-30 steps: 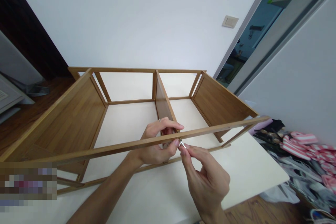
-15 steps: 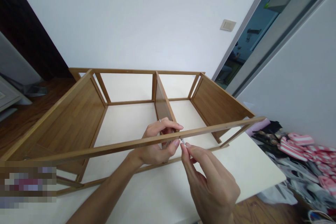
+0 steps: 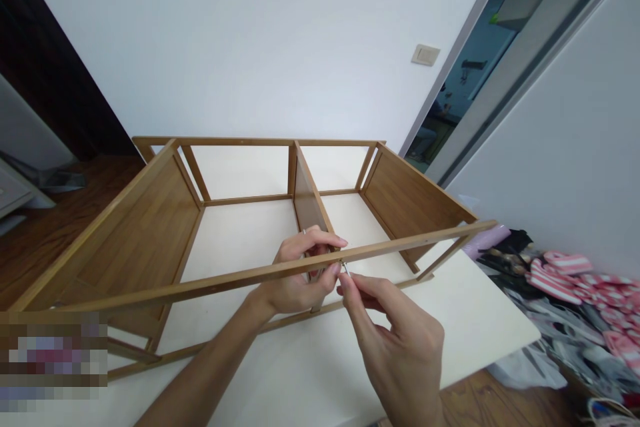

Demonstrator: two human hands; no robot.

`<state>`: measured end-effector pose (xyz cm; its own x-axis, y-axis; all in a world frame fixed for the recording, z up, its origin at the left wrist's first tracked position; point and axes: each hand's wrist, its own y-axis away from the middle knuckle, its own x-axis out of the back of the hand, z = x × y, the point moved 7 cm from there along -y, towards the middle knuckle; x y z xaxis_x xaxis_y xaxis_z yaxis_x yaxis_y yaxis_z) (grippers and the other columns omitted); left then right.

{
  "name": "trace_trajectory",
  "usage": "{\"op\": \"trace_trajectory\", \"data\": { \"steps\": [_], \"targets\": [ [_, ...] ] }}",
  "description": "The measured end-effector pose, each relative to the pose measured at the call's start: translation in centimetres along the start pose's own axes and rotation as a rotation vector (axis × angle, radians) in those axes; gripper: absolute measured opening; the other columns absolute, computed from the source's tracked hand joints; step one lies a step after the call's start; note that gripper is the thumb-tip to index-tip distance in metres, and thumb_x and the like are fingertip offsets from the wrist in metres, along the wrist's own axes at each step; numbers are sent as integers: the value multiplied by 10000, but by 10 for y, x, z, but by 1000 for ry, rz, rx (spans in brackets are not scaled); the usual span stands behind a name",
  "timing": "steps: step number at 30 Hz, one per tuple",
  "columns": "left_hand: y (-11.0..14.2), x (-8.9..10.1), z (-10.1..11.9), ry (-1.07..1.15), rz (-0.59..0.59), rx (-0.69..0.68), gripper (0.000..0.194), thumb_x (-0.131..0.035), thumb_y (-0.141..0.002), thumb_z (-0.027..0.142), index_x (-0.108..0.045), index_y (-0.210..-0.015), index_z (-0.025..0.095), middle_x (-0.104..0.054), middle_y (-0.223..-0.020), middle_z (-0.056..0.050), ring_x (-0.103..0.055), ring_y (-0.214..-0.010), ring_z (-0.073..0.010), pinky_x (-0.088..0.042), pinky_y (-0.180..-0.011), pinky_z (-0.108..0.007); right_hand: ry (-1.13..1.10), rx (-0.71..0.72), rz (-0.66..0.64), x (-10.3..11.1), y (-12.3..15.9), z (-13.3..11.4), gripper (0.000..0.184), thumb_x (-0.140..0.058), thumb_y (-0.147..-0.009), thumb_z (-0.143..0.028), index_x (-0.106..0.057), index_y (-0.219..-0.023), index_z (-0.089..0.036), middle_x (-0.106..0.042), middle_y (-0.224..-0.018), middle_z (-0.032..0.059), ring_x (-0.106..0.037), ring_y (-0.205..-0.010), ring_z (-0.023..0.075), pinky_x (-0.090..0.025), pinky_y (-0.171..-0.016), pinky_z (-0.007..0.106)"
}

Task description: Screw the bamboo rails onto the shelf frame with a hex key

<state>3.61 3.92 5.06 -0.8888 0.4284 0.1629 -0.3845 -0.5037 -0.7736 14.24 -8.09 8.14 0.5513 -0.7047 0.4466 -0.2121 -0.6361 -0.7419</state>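
Left hand (image 3: 296,292) partly behind rail (image 3: 270,272), clothes heap (image 3: 575,293), wall switch (image 3: 425,55)

You appear to be in a home: a plain white wall (image 3: 240,33) with a cream rectangular switch (image 3: 425,55) faces you, brown wood-grain flooring (image 3: 483,400) lies below, pink-and-white striped cloth (image 3: 559,282) is heaped at your right, and a blue-walled room (image 3: 484,47) shows beyond.

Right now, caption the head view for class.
Left hand at the wooden front rail, right hand pinching a slim metallic piece just below it.
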Motion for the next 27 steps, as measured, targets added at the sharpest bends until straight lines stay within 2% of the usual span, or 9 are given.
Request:
{"op": "trace_trajectory", "data": {
  "steps": [8, 11, 13, 15, 17, 21, 23, 27],
  "targets": [
    [1, -1, -2, 6, 1, 8, 214, -669, -900, 140, -697, -1106, 190, -652, -804, -4, -545, -579, -91, -482, -519, -196, 28, -5, 14, 1, -2, -1, 87, -741, -984, -197, -729, -898, -205, -767, -764, -27, -745, -627, 102, -624, -655, 169],
    [1, 0, -3, 12, -9, 11, 221, -684, -899, 160, -701, -1116, 194, -651, -800, -3, -541, -573, -93, -481, -519, -204, -30, -62, -19, -3, -3, 2, 152, -726, -994, -221, -724, -841, -215, -767, -733, -28, -730, -583, 103, -611, -585, 160],
    [1, -1, -3, 18, -16, 14, 231, -687, -898, 162, -700, -1126, 196, -658, -811, -5, -541, -572, -92, -476, -520, -205, -85, -125, -13, -4, -1, 7, 37, -741, -985, -229, -734, -949, -222, -776, -727, -36, -723, -558, 104, -607, -543, 157],
    [1, -1, -3, 26, -21, 17, 231, -678, -904, 155, -696, -1130, 195, -663, -826, -7, -537, -568, -87, -468, -519, -204, -151, -167, 14, -4, 2, 12, 159, -753, -976, -215, -717, -1130, -228, -802, -766, -37, -741, -571, 112, -625, -548, 165],
    [1, 0, -3, 35, -26, 17, 228, -670, -912, 158, -693, -1135, 196, -659, -839, -10, -542, -580, -89, -460, -521, -202, -186, -147, 11, -6, 5, 14, 205, -739, -980, -180, -718, -1176, -236, -830, -846, -23, -773, -621, 119, -652, -599, 176],
    [1, 2, -3, 58, -37, 20, 211, -639, -957, 240, -703, -1153, 195, -658, -849, -26, -580, -661, -128, -491, -585, -238, -128, -28, -9, -7, 5, 13, 117, -736, -974, -143, -769, -1040, -233, -842, -922, -1, -802, -708, 135, -680, -725, 201],
    [1, 4, -3, 71, -43, 24, 239, -611, -998, 332, -715, -1160, 190, -667, -852, -37, -590, -683, -148, -509, -625, -272, -133, -8, -9, -4, 4, 14, 166, -773, -951, -151, -759, -1098, -229, -842, -943, 7, -795, -713, 135, -679, -713, 201],
    [3, 5, -7, 95, -51, 45, 355, -507, -1075, 437, -727, -1171, 175, -681, -852, -53, -594, -693, -167, -513, -654, -311, -167, 10, -116, -5, 6, 16, 371, -832, -922, -216, -705, -1270, -235, -834, -1039, 28, -773, -719, 135, -692, -685, 225]
  ]
}}
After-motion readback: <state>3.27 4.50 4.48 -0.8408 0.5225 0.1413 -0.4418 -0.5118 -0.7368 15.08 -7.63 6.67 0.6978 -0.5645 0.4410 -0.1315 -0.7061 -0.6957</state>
